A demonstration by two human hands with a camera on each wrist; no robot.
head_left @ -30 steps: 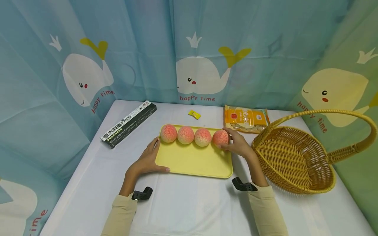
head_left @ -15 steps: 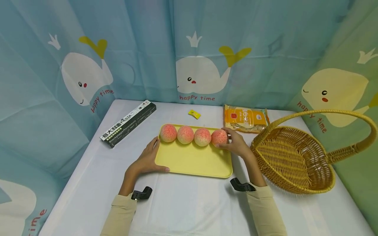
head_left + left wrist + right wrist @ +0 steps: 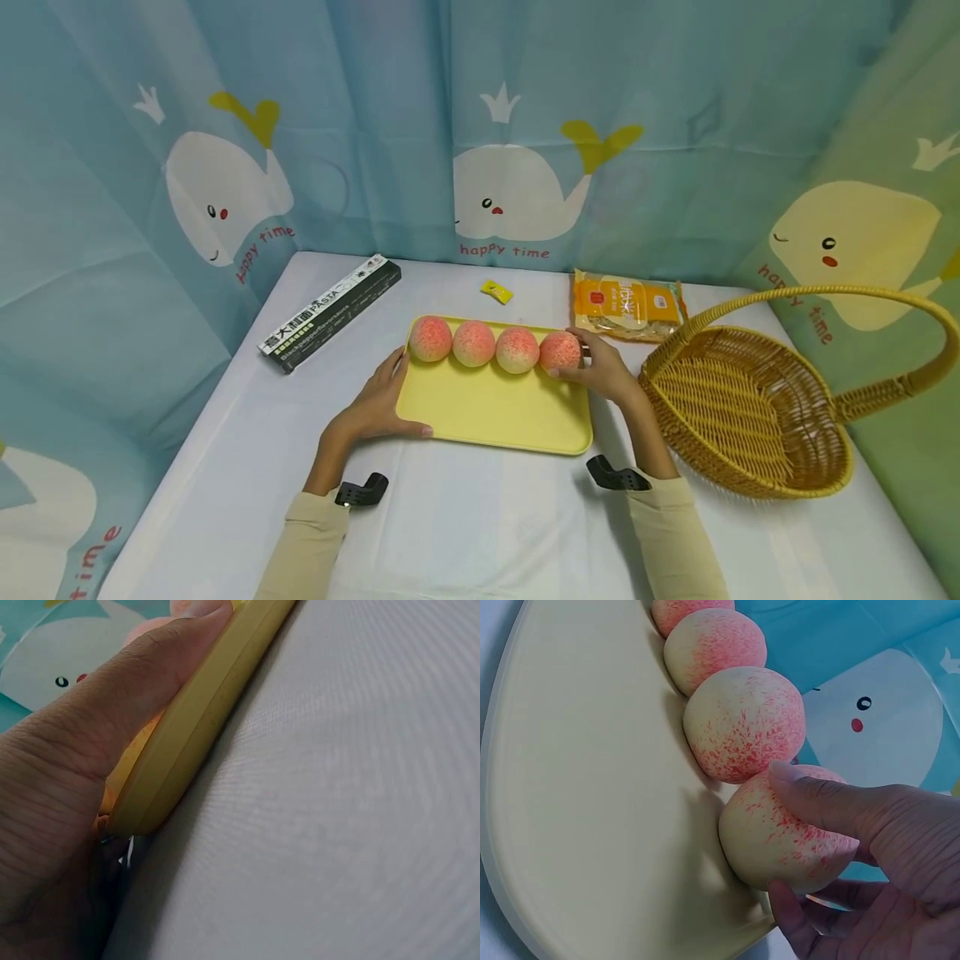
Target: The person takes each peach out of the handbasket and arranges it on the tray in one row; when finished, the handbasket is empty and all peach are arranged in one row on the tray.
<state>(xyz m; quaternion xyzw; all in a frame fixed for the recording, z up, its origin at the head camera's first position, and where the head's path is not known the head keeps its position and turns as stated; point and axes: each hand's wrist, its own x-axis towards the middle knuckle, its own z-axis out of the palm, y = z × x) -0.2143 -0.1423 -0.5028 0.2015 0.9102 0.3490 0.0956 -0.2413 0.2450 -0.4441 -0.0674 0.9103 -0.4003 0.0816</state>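
A yellow rectangular tray (image 3: pixel 491 408) lies on the white cloth, with several pink-and-cream peaches (image 3: pixel 473 343) in a row along its far edge. My left hand (image 3: pixel 378 406) holds the tray's near left corner, fingers along the left side; in the left wrist view its thumb (image 3: pixel 161 664) lies over the rim (image 3: pixel 199 712). At the row's right end, my right hand (image 3: pixel 600 365) grips the last peach (image 3: pixel 559 352). The right wrist view shows thumb and fingers around that peach (image 3: pixel 780 832), close beside its neighbour (image 3: pixel 744 724) in the tray's corner.
A wicker basket (image 3: pixel 750 477) with a tall handle stands right of my right arm. Behind the tray lie a small yellow packet (image 3: pixel 497 291) and an orange food bag (image 3: pixel 628 305). A long pasta box (image 3: pixel 330 313) lies at the left. Whale-print curtains (image 3: pixel 390 125) surround the table.
The head view has shifted slightly. Both hands keep their holds, and the right hand's peach sits marginally closer to its neighbour than a second ago.
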